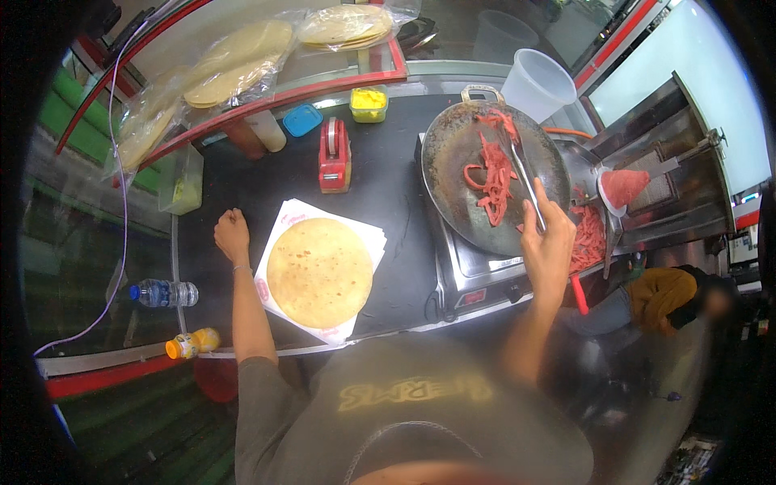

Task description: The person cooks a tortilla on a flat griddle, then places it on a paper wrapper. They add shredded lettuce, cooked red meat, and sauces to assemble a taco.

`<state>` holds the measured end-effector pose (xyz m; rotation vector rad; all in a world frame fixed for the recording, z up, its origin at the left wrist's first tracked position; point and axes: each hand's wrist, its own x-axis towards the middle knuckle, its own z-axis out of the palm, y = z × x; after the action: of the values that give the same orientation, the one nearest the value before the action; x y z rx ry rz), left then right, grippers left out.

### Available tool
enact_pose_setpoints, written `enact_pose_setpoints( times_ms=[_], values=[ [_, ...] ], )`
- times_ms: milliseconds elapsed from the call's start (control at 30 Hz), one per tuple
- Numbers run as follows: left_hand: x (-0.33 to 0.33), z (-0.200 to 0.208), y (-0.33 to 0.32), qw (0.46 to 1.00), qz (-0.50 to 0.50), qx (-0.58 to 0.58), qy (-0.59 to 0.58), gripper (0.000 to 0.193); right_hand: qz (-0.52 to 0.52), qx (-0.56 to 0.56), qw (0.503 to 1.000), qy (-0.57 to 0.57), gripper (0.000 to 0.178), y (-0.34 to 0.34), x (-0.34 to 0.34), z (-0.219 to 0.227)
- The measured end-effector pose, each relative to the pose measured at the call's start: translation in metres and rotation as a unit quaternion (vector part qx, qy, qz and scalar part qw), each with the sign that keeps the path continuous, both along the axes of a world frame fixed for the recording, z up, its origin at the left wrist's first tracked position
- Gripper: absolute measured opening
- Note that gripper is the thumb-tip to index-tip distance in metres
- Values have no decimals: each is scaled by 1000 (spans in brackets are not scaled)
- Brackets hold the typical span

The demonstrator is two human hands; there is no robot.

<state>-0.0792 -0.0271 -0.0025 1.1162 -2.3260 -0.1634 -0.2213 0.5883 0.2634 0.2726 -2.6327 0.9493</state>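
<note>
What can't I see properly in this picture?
All in the head view:
Stove: middle hidden under the pan.
White paper: middle covered by the flatbread.
Metal utensil: handle partly covered by the right hand.
Left hand: palm hidden by its curled shape.

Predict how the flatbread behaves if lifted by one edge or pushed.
The flatbread looks thin for its width, so it may droop when lifted by one edge. Lying flat on the white paper, it seems unlikely to roll or tip; a sideways push would more likely slide it, possibly dragging the paper along.
</note>
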Motion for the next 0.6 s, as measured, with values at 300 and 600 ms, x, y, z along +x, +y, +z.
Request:
enact_pose_setpoints(
  times_ms=[300,600],
  values=[
    [-3,-5,-5,1000,-10,10,8,41,-19,89,994,-63,44,31,31,28],
    [-1,3,1,1000,-4,12,1,40,-41,47,997,45,43,41,9,23]
  ],
)
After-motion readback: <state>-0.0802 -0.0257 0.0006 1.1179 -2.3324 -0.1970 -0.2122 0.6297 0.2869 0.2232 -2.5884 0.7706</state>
